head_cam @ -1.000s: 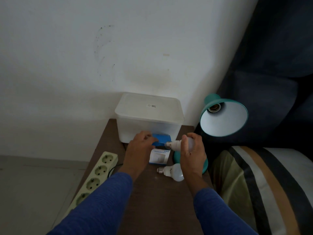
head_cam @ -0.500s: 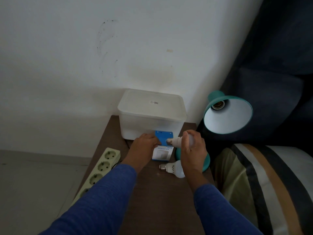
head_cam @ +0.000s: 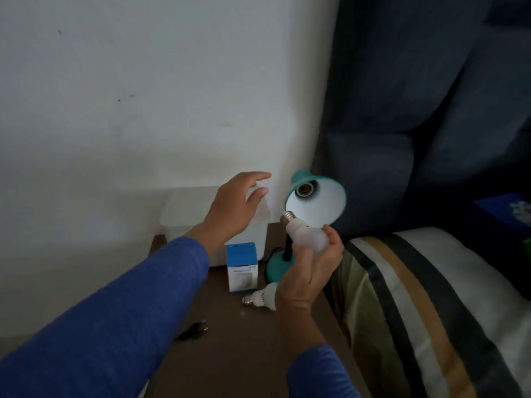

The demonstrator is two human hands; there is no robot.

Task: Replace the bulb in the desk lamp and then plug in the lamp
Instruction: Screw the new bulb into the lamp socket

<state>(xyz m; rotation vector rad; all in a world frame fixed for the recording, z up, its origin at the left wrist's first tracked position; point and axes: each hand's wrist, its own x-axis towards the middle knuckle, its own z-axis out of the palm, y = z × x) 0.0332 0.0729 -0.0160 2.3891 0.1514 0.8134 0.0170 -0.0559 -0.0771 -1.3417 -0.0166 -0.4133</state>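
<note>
1. Right hand [head_cam: 309, 265]: its grip wraps the globe of the new bulb [head_cam: 306, 234], screw cap pointing up-left, just below the lamp shade [head_cam: 317, 206].
2. Left hand [head_cam: 234, 211] hovers spread and empty, left of the shade.
3. Socket [head_cam: 303, 191] sits empty; another bulb [head_cam: 263, 297] lies on the counter [head_cam: 244, 354].
4. Step in hand: fitting. Next, likely steady the shade, align cap with socket, then twist.

Both arms wear long blue knit sleeves [head_cam: 120, 305] to the wrists
</note>
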